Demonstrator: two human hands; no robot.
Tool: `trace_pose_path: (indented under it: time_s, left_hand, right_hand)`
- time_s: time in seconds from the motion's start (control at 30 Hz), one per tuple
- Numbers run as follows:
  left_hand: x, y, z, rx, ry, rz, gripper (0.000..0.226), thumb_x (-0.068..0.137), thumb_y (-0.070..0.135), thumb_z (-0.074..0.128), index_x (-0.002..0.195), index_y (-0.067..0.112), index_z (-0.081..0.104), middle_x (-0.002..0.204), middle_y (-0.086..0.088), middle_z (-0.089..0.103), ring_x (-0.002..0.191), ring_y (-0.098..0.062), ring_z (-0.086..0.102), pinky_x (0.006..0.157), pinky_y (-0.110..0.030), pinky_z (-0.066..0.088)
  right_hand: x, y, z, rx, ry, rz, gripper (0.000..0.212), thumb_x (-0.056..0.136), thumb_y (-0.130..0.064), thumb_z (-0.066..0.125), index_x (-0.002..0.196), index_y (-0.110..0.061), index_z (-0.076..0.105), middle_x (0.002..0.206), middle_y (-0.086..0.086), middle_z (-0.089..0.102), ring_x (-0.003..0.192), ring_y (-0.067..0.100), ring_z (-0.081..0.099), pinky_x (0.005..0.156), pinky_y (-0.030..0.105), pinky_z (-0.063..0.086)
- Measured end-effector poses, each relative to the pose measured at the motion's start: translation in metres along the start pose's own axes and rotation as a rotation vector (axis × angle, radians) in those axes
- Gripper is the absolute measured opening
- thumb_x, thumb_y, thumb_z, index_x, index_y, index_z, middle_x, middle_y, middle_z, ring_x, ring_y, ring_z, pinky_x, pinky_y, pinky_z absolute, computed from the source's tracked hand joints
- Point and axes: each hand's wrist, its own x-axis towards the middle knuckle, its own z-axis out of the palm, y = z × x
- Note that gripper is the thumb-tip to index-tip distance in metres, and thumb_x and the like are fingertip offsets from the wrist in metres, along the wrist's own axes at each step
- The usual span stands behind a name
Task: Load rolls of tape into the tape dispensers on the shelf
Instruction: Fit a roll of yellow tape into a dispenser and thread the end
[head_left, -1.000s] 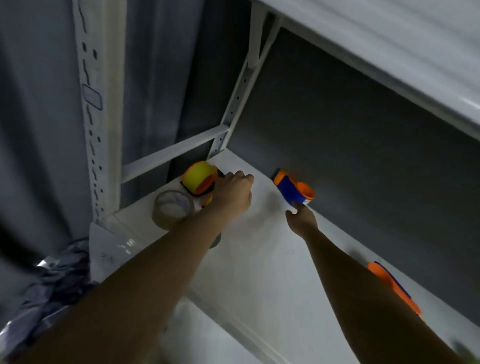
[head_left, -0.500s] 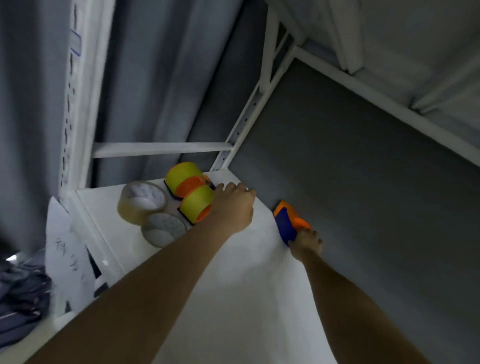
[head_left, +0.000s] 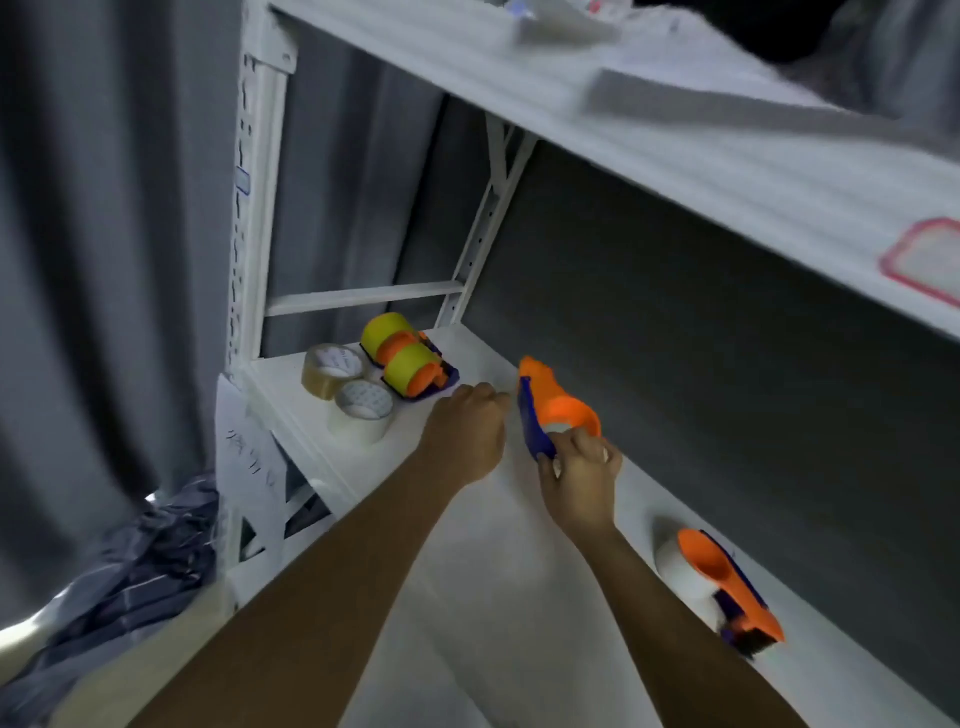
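Shelving (head_left: 483, 571), white, is standing against grey curtains (head_left: 104, 260). Right hand (head_left: 582, 470) is gripping the orange-blue tape dispenser (head_left: 550, 410); left hand (head_left: 467, 431) is lying clenched beside it, near tape rolls (head_left: 343, 389).

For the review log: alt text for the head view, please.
The right hand grips an orange-and-blue dispenser on a white shelf; the left hand is closed beside it. Two tape rolls sit back left, another dispenser at right.
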Motion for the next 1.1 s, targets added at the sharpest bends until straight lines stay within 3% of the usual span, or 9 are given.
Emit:
trace_pose_path:
  time_s: [0.23, 0.47, 0.57, 0.63, 0.7, 0.73, 0.83, 0.97, 1.1]
  left_hand:
    - [-0.087, 0.087, -0.013, 0.046, -0.11, 0.105, 0.037, 0.095, 0.015, 0.039, 0.131, 0.015, 0.048, 0.132, -0.004, 0.05, 0.125, -0.023, 0.039, 0.102, -0.033, 0.031]
    - [-0.088, 0.21, -0.007, 0.052, -0.336, -0.002, 0.033, 0.096, 0.026, 0.042, 0.126, 0.017, 0.054, 0.13, -0.004, 0.056, 0.124, -0.022, 0.049, 0.11, -0.035, 0.031]
    - [-0.084, 0.258, 0.013, -0.28, -0.306, -0.093, 0.03, 0.096, 0.019, 0.043, 0.12, 0.015, 0.06, 0.12, -0.004, 0.062, 0.114, -0.023, 0.057, 0.1, -0.034, 0.043]
    - [-0.083, 0.29, 0.026, -0.412, -0.377, -0.181, 0.027, 0.096, 0.016, 0.04, 0.11, 0.012, 0.064, 0.099, -0.004, 0.065, 0.094, -0.021, 0.062, 0.081, -0.028, 0.048]
    - [-0.087, 0.326, 0.042, -0.459, -0.462, -0.231, 0.027, 0.096, 0.026, 0.041, 0.097, 0.013, 0.064, 0.079, -0.001, 0.061, 0.074, -0.016, 0.059, 0.065, -0.026, 0.046]
    - [-0.092, 0.341, 0.05, -0.535, -0.484, -0.21, 0.032, 0.096, 0.036, 0.042, 0.096, 0.014, 0.066, 0.08, -0.001, 0.063, 0.077, -0.017, 0.061, 0.068, -0.028, 0.047]
    - [-0.108, 0.383, 0.074, -0.666, -0.529, -0.133, 0.031, 0.093, 0.037, 0.047, 0.094, 0.016, 0.069, 0.092, -0.007, 0.069, 0.092, -0.023, 0.064, 0.084, -0.037, 0.053]
    - [-0.122, 0.43, 0.101, -0.765, -0.61, -0.149, 0.023, 0.092, 0.019, 0.045, 0.089, 0.015, 0.068, 0.101, -0.015, 0.069, 0.092, -0.026, 0.064, 0.078, -0.033, 0.052]
    - [-0.141, 0.463, 0.125, -0.824, -0.666, -0.16, 0.025, 0.095, 0.014, 0.043, 0.104, 0.004, 0.064, 0.096, -0.013, 0.067, 0.087, -0.025, 0.064, 0.073, -0.028, 0.048]
  right_hand:
    - [-0.085, -0.012, -0.083, -0.037, 0.07, -0.14, 0.02, 0.067, -0.004, 0.076, 0.078, -0.018, 0.067, 0.071, -0.003, 0.054, 0.071, 0.02, 0.054, 0.076, 0.031, 0.019]
    - [-0.127, 0.035, -0.153, -0.009, 0.114, -0.266, 0.016, 0.069, -0.003, 0.071, 0.071, -0.019, 0.068, 0.073, -0.002, 0.064, 0.071, 0.02, 0.058, 0.066, 0.028, 0.028]
    - [-0.148, 0.077, -0.179, -0.025, 0.118, -0.328, 0.018, 0.075, -0.004, 0.062, 0.079, -0.018, 0.072, 0.082, 0.0, 0.068, 0.079, 0.02, 0.058, 0.069, 0.025, 0.026]
    - [-0.166, 0.105, -0.205, -0.036, 0.108, -0.365, 0.021, 0.075, -0.004, 0.061, 0.086, -0.018, 0.074, 0.089, 0.001, 0.069, 0.088, 0.019, 0.051, 0.07, 0.025, 0.026]
    - [-0.188, 0.131, -0.229, -0.111, 0.054, -0.389, 0.03, 0.067, -0.001, 0.068, 0.092, -0.017, 0.073, 0.094, 0.001, 0.069, 0.091, 0.019, 0.044, 0.071, 0.027, 0.024]
    - [-0.199, 0.143, -0.239, -0.138, 0.012, -0.39, 0.035, 0.065, 0.0, 0.068, 0.095, -0.016, 0.073, 0.097, 0.002, 0.068, 0.094, 0.02, 0.043, 0.072, 0.027, 0.025]
    - [-0.232, 0.18, -0.263, -0.174, -0.059, -0.347, 0.037, 0.07, -0.003, 0.06, 0.104, -0.015, 0.071, 0.107, 0.004, 0.067, 0.101, 0.021, 0.045, 0.081, 0.026, 0.027]
    - [-0.282, 0.222, -0.295, -0.166, -0.084, -0.252, 0.036, 0.077, -0.008, 0.059, 0.111, -0.017, 0.068, 0.111, 0.004, 0.064, 0.103, 0.022, 0.058, 0.09, 0.026, 0.037]
    - [-0.332, 0.241, -0.33, -0.085, 0.042, -0.028, 0.036, 0.073, -0.005, 0.054, 0.107, -0.011, 0.063, 0.117, 0.013, 0.056, 0.107, 0.027, 0.05, 0.085, 0.034, 0.046]
